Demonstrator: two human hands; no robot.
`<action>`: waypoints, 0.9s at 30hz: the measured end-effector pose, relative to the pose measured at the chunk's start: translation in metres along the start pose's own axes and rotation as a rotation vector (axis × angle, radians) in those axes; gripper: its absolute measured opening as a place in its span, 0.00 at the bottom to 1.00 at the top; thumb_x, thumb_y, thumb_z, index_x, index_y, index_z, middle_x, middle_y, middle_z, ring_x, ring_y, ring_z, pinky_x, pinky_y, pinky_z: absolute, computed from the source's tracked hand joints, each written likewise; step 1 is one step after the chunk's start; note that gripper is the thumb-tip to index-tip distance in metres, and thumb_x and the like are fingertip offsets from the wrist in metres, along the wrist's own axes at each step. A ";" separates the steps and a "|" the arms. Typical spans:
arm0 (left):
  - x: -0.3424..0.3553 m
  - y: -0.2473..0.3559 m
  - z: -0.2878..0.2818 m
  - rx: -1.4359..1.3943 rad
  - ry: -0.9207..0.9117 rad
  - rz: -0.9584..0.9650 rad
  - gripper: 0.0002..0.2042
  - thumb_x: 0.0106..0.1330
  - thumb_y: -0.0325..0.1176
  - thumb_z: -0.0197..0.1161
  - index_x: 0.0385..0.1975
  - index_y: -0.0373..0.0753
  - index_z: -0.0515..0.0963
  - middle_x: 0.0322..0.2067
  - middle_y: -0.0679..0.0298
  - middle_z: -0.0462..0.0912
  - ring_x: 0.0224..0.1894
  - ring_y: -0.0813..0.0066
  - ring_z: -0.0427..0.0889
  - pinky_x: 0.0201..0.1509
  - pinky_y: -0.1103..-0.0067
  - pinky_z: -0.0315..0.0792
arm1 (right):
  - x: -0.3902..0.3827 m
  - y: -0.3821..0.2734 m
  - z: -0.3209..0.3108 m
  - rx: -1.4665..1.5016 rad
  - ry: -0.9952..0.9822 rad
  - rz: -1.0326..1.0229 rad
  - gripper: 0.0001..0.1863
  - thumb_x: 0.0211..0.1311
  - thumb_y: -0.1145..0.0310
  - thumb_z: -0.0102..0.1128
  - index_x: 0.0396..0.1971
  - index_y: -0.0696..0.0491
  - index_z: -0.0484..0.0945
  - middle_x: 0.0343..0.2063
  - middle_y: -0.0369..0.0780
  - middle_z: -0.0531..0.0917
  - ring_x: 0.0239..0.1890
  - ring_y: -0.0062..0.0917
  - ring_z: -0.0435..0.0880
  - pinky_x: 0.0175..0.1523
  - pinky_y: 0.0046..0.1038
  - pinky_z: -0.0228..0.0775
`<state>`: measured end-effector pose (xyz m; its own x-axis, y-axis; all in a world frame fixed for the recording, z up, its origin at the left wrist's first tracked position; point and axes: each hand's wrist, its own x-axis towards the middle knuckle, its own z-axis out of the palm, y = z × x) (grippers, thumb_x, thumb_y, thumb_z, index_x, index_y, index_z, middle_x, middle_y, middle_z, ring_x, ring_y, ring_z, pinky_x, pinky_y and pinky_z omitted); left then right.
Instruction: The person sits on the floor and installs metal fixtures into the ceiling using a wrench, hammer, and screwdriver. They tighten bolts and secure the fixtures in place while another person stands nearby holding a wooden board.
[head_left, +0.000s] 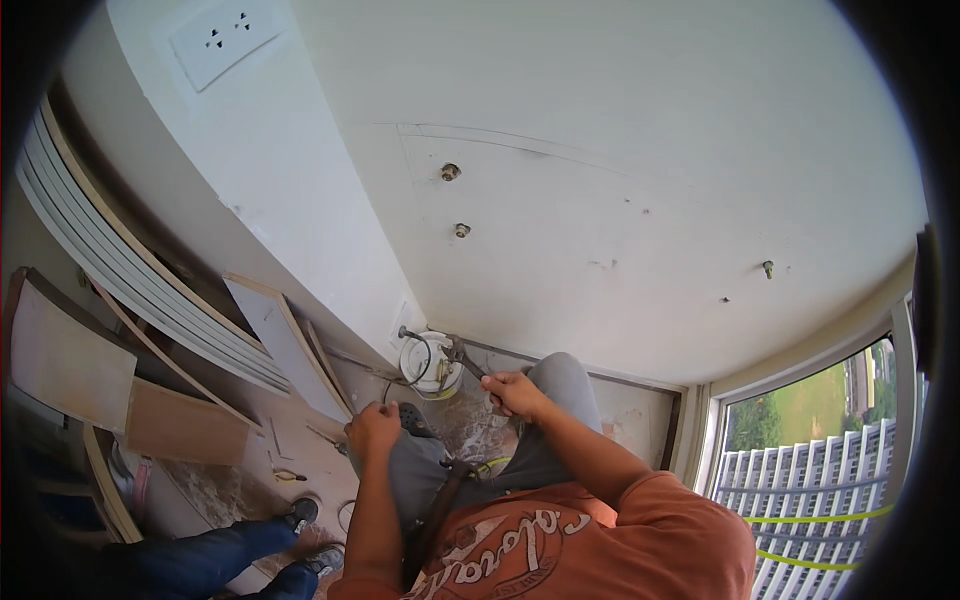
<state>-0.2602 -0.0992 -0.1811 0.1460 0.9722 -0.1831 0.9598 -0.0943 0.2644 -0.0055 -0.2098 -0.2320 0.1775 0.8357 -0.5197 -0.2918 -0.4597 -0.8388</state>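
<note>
My right hand (pixel 512 395) grips a dark metal wrench (pixel 470 362), angled up-left toward a white bucket (pixel 418 380) at the foot of the wall. A dark hose (pixel 427 355) runs from a wall fitting (pixel 405 333) down past the bucket. Lower and to the left, my left hand (pixel 373 428) is closed beside my left knee, near the hose's lower stretch; what it holds, if anything, I cannot make out. Two metal fittings (pixel 450 172) stick out of the wall above the bucket.
Boards (pixel 290 340) and long white strips (pixel 150 260) lean at the left. Pliers (pixel 288 476) lie on the dusty floor. Another person's legs (pixel 250 540) are at lower left. A window (pixel 800 480) is at the right; a white socket plate (pixel 225 45) is high up.
</note>
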 end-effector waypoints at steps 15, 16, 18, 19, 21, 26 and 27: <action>0.078 0.203 -0.109 -1.445 -0.458 0.571 0.19 0.69 0.46 0.56 0.38 0.32 0.76 0.29 0.59 0.82 0.33 0.65 0.82 0.41 0.70 0.76 | 0.029 0.020 0.008 -0.423 0.245 -0.217 0.22 0.63 0.53 0.58 0.25 0.60 0.80 0.16 0.40 0.77 0.20 0.24 0.74 0.30 0.32 0.68; 0.092 0.208 -0.092 -1.081 -0.186 0.586 0.18 0.69 0.45 0.56 0.37 0.32 0.76 0.28 0.58 0.82 0.33 0.66 0.82 0.40 0.72 0.76 | 0.029 0.017 0.010 -0.419 0.229 -0.218 0.22 0.62 0.52 0.58 0.26 0.59 0.80 0.16 0.41 0.77 0.21 0.25 0.74 0.31 0.33 0.68; 0.093 0.230 -0.075 -0.506 0.211 0.629 0.19 0.68 0.47 0.56 0.38 0.32 0.77 0.28 0.58 0.82 0.29 0.69 0.82 0.35 0.77 0.76 | 0.030 0.021 0.003 -0.401 0.233 -0.197 0.22 0.62 0.52 0.58 0.26 0.59 0.80 0.16 0.42 0.78 0.21 0.26 0.75 0.31 0.33 0.68; 0.097 0.238 -0.070 -0.498 0.209 0.634 0.19 0.68 0.47 0.56 0.38 0.32 0.77 0.28 0.58 0.82 0.29 0.69 0.82 0.35 0.77 0.76 | 0.033 0.017 0.001 -0.414 0.249 -0.194 0.22 0.62 0.51 0.58 0.26 0.59 0.80 0.17 0.43 0.78 0.22 0.27 0.76 0.32 0.34 0.69; 0.117 0.241 -0.059 -0.364 0.281 0.514 0.22 0.69 0.50 0.54 0.39 0.32 0.77 0.28 0.58 0.81 0.27 0.71 0.82 0.31 0.79 0.74 | 0.037 0.010 0.006 -0.428 0.243 -0.197 0.23 0.62 0.50 0.58 0.26 0.59 0.81 0.18 0.44 0.79 0.22 0.29 0.77 0.33 0.35 0.69; 0.141 0.259 -0.045 -0.865 -0.099 0.313 0.21 0.71 0.49 0.50 0.32 0.33 0.75 0.24 0.63 0.76 0.24 0.74 0.79 0.27 0.79 0.71 | 0.043 0.007 0.004 -0.368 0.185 -0.101 0.23 0.61 0.49 0.58 0.31 0.58 0.82 0.25 0.51 0.82 0.32 0.43 0.82 0.41 0.38 0.71; 0.131 0.268 -0.045 -1.025 -0.227 0.253 0.20 0.72 0.48 0.49 0.30 0.34 0.73 0.22 0.65 0.73 0.22 0.76 0.77 0.25 0.79 0.70 | 0.044 0.010 0.000 -0.359 0.189 -0.094 0.23 0.61 0.49 0.58 0.31 0.58 0.82 0.25 0.51 0.82 0.32 0.43 0.82 0.41 0.38 0.71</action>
<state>0.0049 0.0128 -0.0916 0.4540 0.8773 -0.1556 0.2532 0.0404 0.9666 -0.0003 -0.1778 -0.2633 0.3669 0.8244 -0.4309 0.0741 -0.4876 -0.8699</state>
